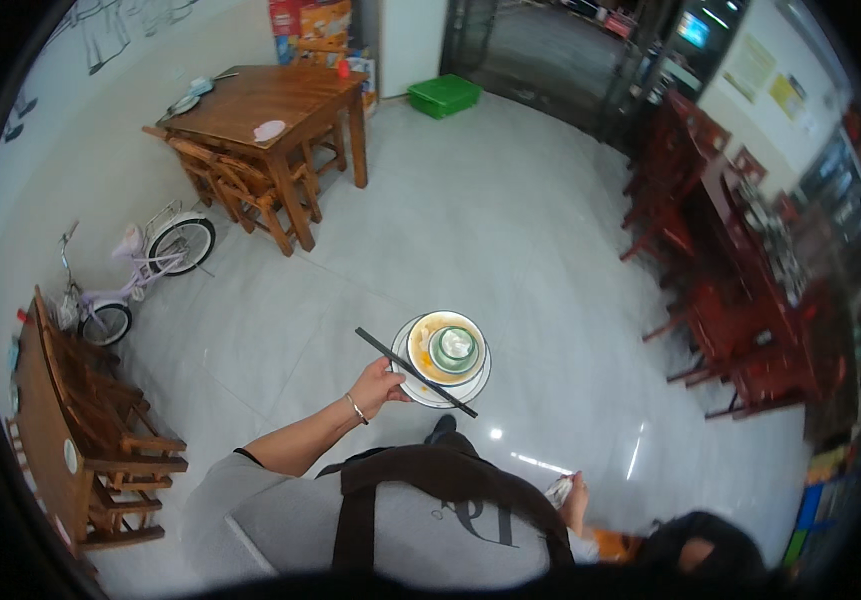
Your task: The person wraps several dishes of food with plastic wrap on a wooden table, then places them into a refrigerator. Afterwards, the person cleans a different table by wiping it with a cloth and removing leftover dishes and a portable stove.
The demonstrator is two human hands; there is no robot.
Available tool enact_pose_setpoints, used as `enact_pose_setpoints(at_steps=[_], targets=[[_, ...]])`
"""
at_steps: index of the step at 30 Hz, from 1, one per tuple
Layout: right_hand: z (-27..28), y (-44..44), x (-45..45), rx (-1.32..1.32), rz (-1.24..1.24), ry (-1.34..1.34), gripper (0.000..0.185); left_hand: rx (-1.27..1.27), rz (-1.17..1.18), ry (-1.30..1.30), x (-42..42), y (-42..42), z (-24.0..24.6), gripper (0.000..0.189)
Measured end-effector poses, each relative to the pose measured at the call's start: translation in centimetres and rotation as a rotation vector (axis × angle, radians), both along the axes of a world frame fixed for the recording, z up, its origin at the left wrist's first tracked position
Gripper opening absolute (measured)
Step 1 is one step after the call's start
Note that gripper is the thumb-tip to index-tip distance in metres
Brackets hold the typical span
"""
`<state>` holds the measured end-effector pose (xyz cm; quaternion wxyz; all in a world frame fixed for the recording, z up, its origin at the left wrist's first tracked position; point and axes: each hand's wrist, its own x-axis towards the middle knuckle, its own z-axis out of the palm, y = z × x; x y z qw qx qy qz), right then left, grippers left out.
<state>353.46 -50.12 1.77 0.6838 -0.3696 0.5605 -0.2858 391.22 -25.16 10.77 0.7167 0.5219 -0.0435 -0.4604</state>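
My left hand (384, 388) grips the left rim of a white plate (479, 390) with a dark edge. On this plate stands a bowl (415, 337) with orange-yellow remains inside. A smaller green-rimmed bowl or cup (451, 349) is nested in it, with something whitish or clear inside. Black chopsticks (438, 388) lie slantwise across the plate, close to my thumb. At the lower right, beside my brown apron, what looks like my right hand (574, 501) is closed around a crumpled whitish thing (558, 491); its arm is mostly hidden.
Wooden tables with chairs stand at the upper left (288, 97) and lower left (51, 450), a small lilac bicycle (130, 289) between them. A green plastic bin (444, 96) sits near the doorway. Dark red chairs (738, 322) line a long table at right. A dark-haired head (723, 540) shows lower right.
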Motion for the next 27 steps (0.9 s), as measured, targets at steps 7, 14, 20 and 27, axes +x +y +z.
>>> enact_pose_setpoints(at_steps=[7,14,20,27], targets=[[5.7,-17.4,29.2,-0.218,0.422,0.035,0.034,-0.014,0.29,0.014,13.4,-8.9,1.6,0.02],[1.0,-33.3,53.8,-0.045,0.556,-0.162,0.025,0.012,0.438,0.023,29.2,-18.0,-1.5,0.025],[-2.7,-40.7,63.5,0.204,0.535,-0.046,0.031,-0.059,0.467,0.026,46.9,-26.5,-0.3,0.028],[-5.7,-50.1,73.1,0.057,0.472,0.216,0.03,-0.045,0.471,-0.01,68.1,-36.5,-2.5,0.023]])
